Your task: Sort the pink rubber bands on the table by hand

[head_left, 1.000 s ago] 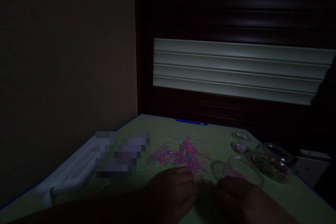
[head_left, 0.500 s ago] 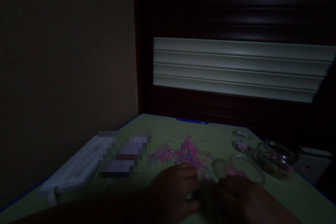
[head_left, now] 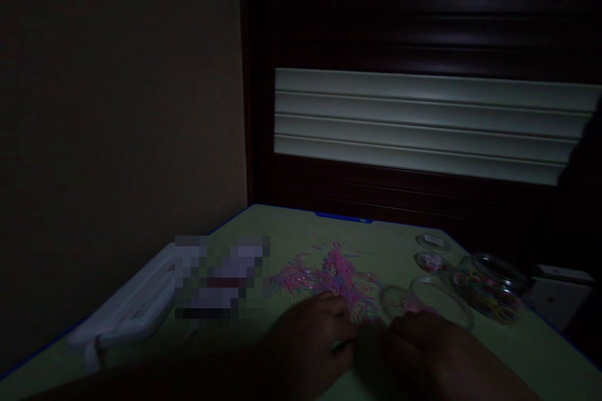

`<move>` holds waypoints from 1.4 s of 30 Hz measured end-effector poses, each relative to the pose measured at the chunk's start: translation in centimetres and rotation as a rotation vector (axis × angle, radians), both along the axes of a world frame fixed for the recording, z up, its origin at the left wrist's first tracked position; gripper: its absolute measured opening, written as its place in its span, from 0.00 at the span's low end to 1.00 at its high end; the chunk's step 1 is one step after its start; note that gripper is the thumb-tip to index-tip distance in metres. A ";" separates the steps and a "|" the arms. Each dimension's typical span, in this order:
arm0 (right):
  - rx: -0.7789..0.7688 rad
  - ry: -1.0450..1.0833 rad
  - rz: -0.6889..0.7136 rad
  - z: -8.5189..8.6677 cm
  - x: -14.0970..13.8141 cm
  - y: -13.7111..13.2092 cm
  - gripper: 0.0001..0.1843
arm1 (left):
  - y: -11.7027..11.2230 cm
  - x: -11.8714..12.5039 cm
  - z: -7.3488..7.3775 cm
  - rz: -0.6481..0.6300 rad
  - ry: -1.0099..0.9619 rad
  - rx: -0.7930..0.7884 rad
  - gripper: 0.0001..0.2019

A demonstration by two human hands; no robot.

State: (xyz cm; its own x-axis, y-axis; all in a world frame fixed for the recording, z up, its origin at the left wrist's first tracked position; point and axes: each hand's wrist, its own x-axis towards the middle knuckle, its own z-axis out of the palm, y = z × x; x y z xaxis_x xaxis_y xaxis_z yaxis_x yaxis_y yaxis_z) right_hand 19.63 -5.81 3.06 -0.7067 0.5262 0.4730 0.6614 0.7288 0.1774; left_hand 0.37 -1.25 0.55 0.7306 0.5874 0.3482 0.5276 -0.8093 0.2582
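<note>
A loose pile of small pink and blue bands (head_left: 338, 276) lies on the pale green table (head_left: 282, 222). My left hand (head_left: 313, 338) is at the pile's near edge, fingers curled toward the thumb. Beside it, my right hand (head_left: 427, 344) is closed, its fingertips turned down and in. It lies in front of a clear round container (head_left: 465, 307) with pink bands in it, partly covering it. In this dim light I cannot make out what is between the fingers of either hand.
On the right stand a clear jar (head_left: 489, 288) of colourful hair ties, a small round container (head_left: 431, 263) and a clear lid (head_left: 433, 242). A white case (head_left: 126, 307) lies left, beside a blurred-out patch. A pale box (head_left: 559, 294) stands far right.
My left hand's fingers have shifted slightly, drawing closer to the thumb. My right hand stays almost where it was. The pile and containers look the same.
</note>
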 end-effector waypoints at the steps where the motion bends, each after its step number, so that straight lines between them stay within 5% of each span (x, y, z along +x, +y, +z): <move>1: 0.013 0.016 0.007 0.0 0.1 0.0 0.16 | 0.1 0.0 -0.1 0.000 0.002 0.006 0.06; 14: -0.006 0.006 -0.020 0.1 0.3 0.1 0.14 | -0.5 -0.2 -0.1 0.060 0.096 0.165 0.07; 27: -0.037 0.087 -0.043 1.1 0.6 -0.2 0.12 | -0.4 -0.2 0.4 0.087 -0.191 0.058 0.07; 36: -0.023 0.129 -0.020 1.1 0.2 -0.7 0.05 | -1.3 -0.7 1.3 -0.154 -0.185 0.278 0.08; 42: -0.089 0.045 -0.035 1.8 0.5 -1.1 0.09 | -1.2 -0.8 1.2 -0.151 -0.112 0.282 0.07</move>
